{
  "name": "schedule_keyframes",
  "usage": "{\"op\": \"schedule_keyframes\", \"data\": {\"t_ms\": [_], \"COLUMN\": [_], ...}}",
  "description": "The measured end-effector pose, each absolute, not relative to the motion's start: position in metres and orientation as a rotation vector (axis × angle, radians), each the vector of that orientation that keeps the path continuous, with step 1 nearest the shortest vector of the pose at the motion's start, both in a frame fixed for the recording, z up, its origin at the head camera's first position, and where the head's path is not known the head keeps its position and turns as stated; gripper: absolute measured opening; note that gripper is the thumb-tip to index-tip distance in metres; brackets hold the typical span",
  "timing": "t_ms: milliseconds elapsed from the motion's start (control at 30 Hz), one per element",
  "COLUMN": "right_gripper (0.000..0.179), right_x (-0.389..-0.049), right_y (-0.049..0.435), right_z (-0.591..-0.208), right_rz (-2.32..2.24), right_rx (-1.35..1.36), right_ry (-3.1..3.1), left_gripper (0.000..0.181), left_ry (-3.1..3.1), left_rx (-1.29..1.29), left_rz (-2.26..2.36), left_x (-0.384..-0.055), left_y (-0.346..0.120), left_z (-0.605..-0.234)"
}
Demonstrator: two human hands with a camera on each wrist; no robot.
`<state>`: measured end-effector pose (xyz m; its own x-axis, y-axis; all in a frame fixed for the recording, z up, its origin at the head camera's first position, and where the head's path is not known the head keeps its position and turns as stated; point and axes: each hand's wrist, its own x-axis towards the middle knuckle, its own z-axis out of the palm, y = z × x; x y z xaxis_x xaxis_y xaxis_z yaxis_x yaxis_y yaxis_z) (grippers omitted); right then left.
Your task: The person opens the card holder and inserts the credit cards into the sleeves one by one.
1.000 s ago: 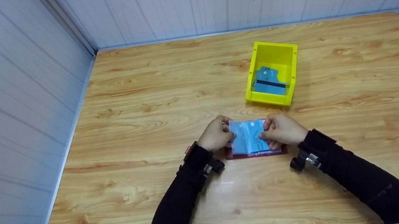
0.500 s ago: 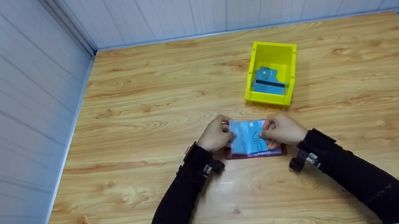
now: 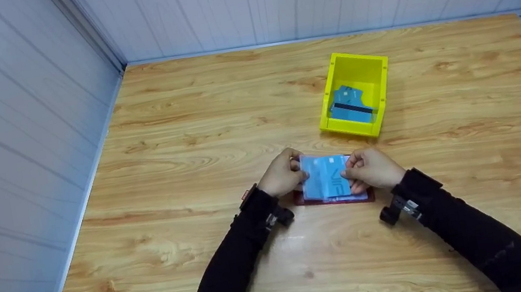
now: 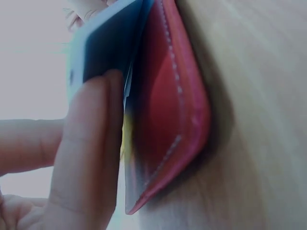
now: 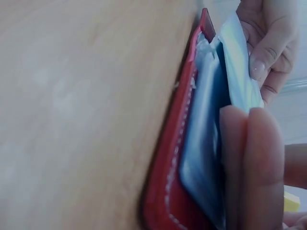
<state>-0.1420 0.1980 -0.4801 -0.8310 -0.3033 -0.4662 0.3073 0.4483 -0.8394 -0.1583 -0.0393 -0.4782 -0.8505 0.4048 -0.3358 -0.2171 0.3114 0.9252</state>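
A red card holder (image 3: 334,201) with white stitching lies open on the table, its clear sleeves raised between both hands. My left hand (image 3: 282,175) pinches the left edge of a clear sleeve (image 3: 314,190), thumb in front. My right hand (image 3: 374,168) pinches the right edge of a blue card (image 3: 336,185) marked VIP. The left part of that card shows paler, behind the sleeve's film. In the right wrist view, another filled sleeve (image 5: 204,129) lies against the red cover (image 5: 165,191). The left wrist view shows the stitched red cover (image 4: 165,96) below the left fingers.
Beyond the hands stands a yellow bin (image 3: 379,119) with several blue cards (image 3: 352,111) in it, one showing a black stripe. The wooden table (image 3: 180,169) meets pale panel walls (image 3: 238,3) at the back and sides.
Both hands keep their grips and stay nearly in place. The blue card and sleeve shift slightly, and the card's VIP lettering shows less fully than half a second ago.
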Motion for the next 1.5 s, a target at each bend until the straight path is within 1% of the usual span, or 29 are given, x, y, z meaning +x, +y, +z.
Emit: {"op": "schedule_keyframes", "data": {"t_ms": [300,700,867,1067,1233,1500], "right_gripper": [0.015,0.017,0.013,0.017,0.019,0.017], "right_x": [-0.141,-0.141,-0.141,-0.141,-0.141,-0.139], "right_y": [0.200,0.184,0.179,0.175,0.171,0.164], "right_z": [-0.481,-0.477,-0.473,-0.471,-0.469,-0.464], "right_rz": [-1.479,-1.437,-1.398,-1.396,-1.377,-1.272], "right_rx": [0.001,0.037,-0.015,-0.084,-0.090,-0.145], "right_ry": [2.081,2.102,2.147,2.169,2.186,2.285], "left_gripper": [0.035,0.033,0.036,0.041,0.045,0.049], "left_ry": [2.026,2.014,2.032,2.079,2.084,2.093], "left_rx": [0.182,0.145,0.136,0.157,0.169,0.189], "left_rz": [1.625,1.640,1.637,1.627,1.629,1.631], "left_x": [-0.158,-0.157,-0.158,-0.157,-0.156,-0.155], "left_y": [-0.039,-0.033,-0.034,-0.033,-0.032,-0.031], "left_z": [-0.479,-0.481,-0.480,-0.479,-0.478,-0.476]}}
